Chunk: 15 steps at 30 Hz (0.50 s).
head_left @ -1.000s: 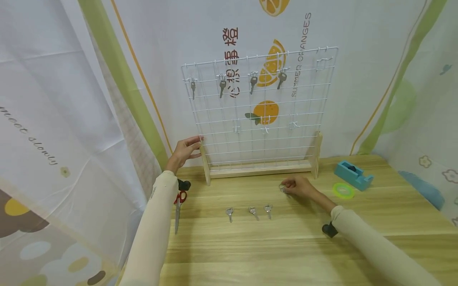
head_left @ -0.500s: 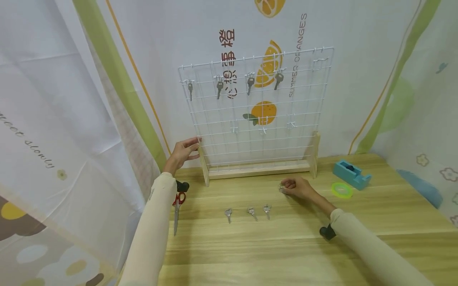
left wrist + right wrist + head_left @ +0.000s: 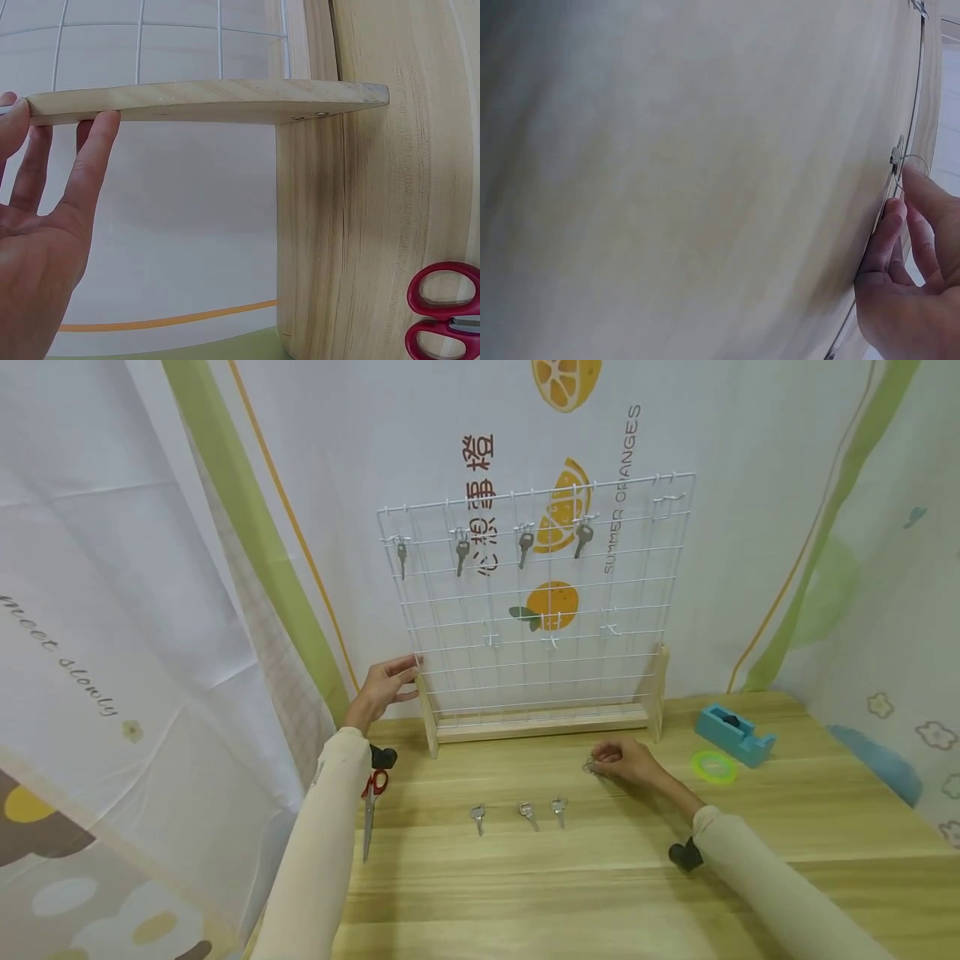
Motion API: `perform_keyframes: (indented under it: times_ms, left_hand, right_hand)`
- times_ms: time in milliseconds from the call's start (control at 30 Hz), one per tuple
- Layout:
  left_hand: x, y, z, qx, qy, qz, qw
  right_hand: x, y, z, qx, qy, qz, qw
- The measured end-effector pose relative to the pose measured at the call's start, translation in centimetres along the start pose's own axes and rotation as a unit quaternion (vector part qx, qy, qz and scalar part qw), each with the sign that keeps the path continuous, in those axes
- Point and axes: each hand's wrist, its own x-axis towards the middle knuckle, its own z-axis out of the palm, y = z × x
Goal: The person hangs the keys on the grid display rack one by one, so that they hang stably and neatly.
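Note:
A white wire grid rack [image 3: 540,672] stands upright in a wooden base, with several keys [image 3: 527,548] hanging from hooks along its upper part. My left hand [image 3: 384,687] holds the rack's left wooden upright [image 3: 187,97], thumb and fingers at its edge in the left wrist view. On the table before the rack, my right hand [image 3: 627,762] pinches a key with a thin ring [image 3: 916,160]; the fingers partly hide the key. Three more keys lie to its left: a left one [image 3: 477,818], a middle one [image 3: 527,814] and a right one [image 3: 558,811].
Red-handled scissors [image 3: 370,810] lie at the table's left side. A blue tape dispenser [image 3: 735,735] and a yellow-green ring [image 3: 715,767] are at the right. Bare white hooks [image 3: 551,640] sit mid-grid, another [image 3: 667,503] at top right. Printed cloth hangs behind.
The head view has shifted slightly, so the scene sits a little lower. Both hands keep their places, the left at the upright and the right on the key.

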Motion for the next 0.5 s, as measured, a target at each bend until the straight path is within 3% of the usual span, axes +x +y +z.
perform_keyframes:
  times_ms: [500]
  left_hand:
    - [-0.09,0.08,0.08,-0.002,-0.002,0.003,1.0]
  right_hand:
    - [-0.01,0.15,0.11,-0.014,-0.003,0.004,0.9999]
